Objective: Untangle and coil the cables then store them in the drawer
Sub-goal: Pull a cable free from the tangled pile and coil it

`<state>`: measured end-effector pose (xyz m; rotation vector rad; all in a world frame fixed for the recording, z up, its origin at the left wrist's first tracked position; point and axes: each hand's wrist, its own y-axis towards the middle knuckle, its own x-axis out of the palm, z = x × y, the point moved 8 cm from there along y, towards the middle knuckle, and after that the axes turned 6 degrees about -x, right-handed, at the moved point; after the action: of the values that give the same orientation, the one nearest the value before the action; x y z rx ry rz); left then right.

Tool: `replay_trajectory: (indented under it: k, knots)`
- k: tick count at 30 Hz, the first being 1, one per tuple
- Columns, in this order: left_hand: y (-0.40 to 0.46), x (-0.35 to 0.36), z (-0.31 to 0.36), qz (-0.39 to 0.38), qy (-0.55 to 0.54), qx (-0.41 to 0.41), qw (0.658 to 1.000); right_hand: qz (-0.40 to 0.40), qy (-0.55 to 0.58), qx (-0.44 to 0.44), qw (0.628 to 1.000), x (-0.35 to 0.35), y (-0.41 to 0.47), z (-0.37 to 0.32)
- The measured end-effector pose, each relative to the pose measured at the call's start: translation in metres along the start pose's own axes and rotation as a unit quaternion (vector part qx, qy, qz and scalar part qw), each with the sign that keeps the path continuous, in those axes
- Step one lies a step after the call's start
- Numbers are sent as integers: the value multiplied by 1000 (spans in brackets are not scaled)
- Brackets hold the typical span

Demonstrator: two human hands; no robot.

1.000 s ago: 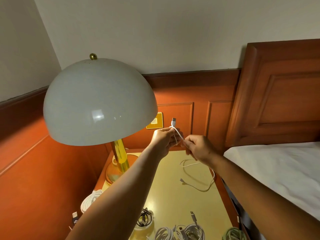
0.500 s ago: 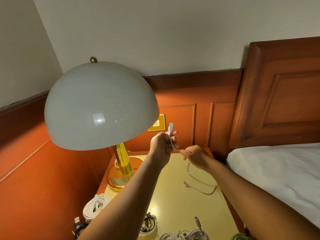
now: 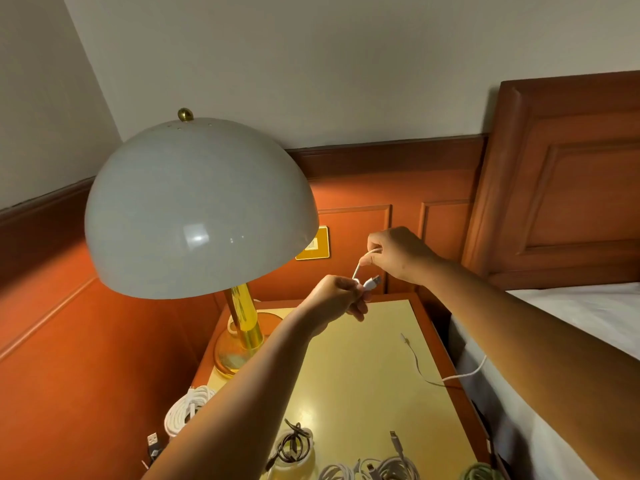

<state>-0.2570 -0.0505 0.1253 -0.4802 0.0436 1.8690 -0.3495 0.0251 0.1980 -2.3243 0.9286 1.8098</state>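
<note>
I have the white USB cable (image 3: 360,268) up in the air over the far edge of the nightstand (image 3: 363,368), strung between both hands. My left hand (image 3: 341,296) is clenched round the plug end, and the USB plug (image 3: 373,282) pokes out past my fingers toward the right, kept free, I judge, so it anchors the first loop. My right hand (image 3: 398,254), higher and nearer the wall panel, pinches the cord a short way along, so a small arc stands between the two hands; that reads to me as the start of a coil. The rest of the cord passes behind my right forearm, and its slack tail (image 3: 460,375) comes out over the right edge of the nightstand, with the small far connector (image 3: 403,337) lying flat near that edge. Keeping the tail on the top should let it feed without snagging.

Counting outward: one cable in hand. Along the near edge lie one dark coil (image 3: 294,445) on a pale bundle, a whitish bunch (image 3: 374,471) whose count I cannot tell, and one green coil (image 3: 479,474) at the near right corner. One thick white coil (image 3: 188,407) sits off the left edge, a black USB plug (image 3: 152,439) beside it. One domed lamp (image 3: 201,209) stands at the far left corner. I see no drawer here.
</note>
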Motion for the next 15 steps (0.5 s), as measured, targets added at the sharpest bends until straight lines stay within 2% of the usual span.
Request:
replay_trajectory:
  k: [4,7,9,12,15]
  knots:
    - [6,-3,-10,24,8,-38,999,-2,36,14,999,-2,-13,-10]
    - [14,-11,-15,66,-144,-59,986,-18,130,25,991,16,-27,-21]
    - [18,-13,-20,73,-275,-78,956,-43,217,46,974,37,-40,-22]
    - [17,-3,-22,29,-438,-103,893,-66,319,101,940,73,-60,-13]
    - [13,3,-21,11,-514,-115,850,-78,352,152,920,102,-73,-2]
